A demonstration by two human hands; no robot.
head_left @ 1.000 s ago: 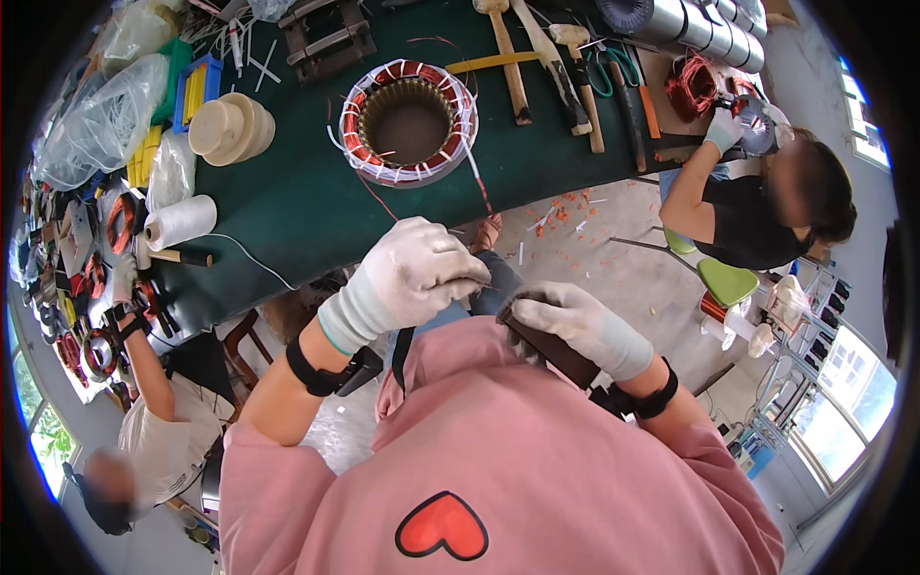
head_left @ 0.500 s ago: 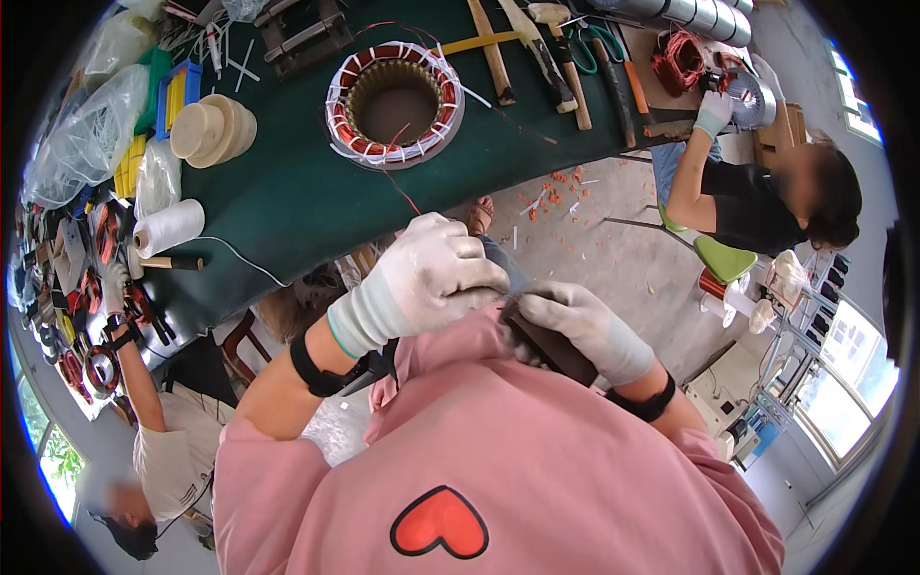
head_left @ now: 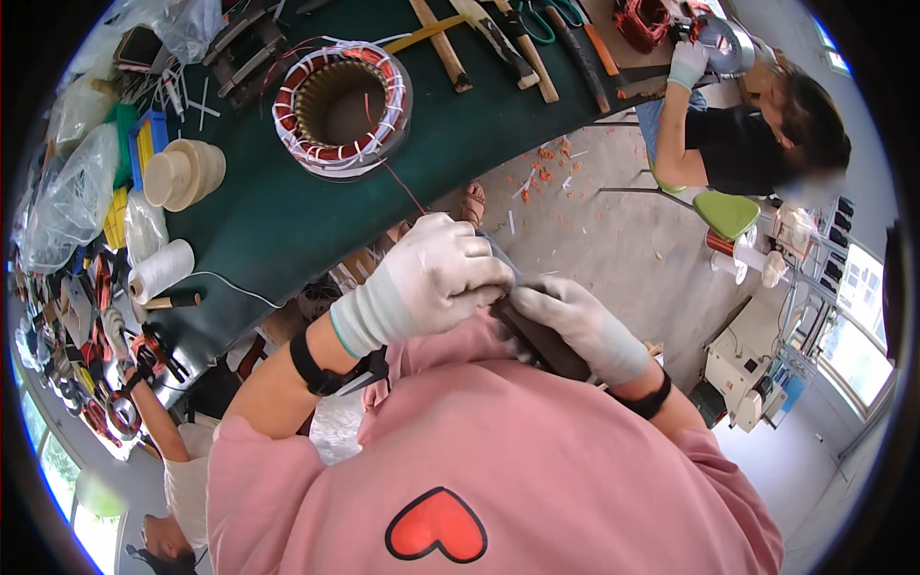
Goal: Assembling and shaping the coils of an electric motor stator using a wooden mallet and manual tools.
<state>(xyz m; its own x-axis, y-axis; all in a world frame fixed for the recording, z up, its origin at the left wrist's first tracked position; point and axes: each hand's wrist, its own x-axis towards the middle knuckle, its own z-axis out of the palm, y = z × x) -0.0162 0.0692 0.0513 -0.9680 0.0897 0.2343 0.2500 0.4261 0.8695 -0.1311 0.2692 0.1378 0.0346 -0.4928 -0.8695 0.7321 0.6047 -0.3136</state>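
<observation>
In front of my chest my two gloved hands meet, fingertips almost touching. My left hand [head_left: 436, 268] is closed, and a thin red wire [head_left: 404, 186] runs into it from the wound motor stator [head_left: 401, 120] on the bench. Most of the wire inside the fist is hidden. With its thumb and fingers closed, my right hand [head_left: 585, 321] grips a dark brown flat strip [head_left: 551, 347], which slants down toward my shirt. The strip's exact kind cannot be made out. White lacing goes round the stator's copper windings.
Hammers [head_left: 443, 48], green-handled scissors [head_left: 539, 24] and other tools lie at the bench's far side. Left are a cream spool [head_left: 182, 174], white thread [head_left: 161, 270] and plastic bags [head_left: 72, 206]. Co-workers sit at right [head_left: 738, 144] and left [head_left: 187, 470]. A green stool [head_left: 725, 214] stands right.
The view has shifted, so the bench and stator appear farther left and higher. My hands stay together at nearly the same place, fingertips slightly closer, still holding the wire and the brown strip.
</observation>
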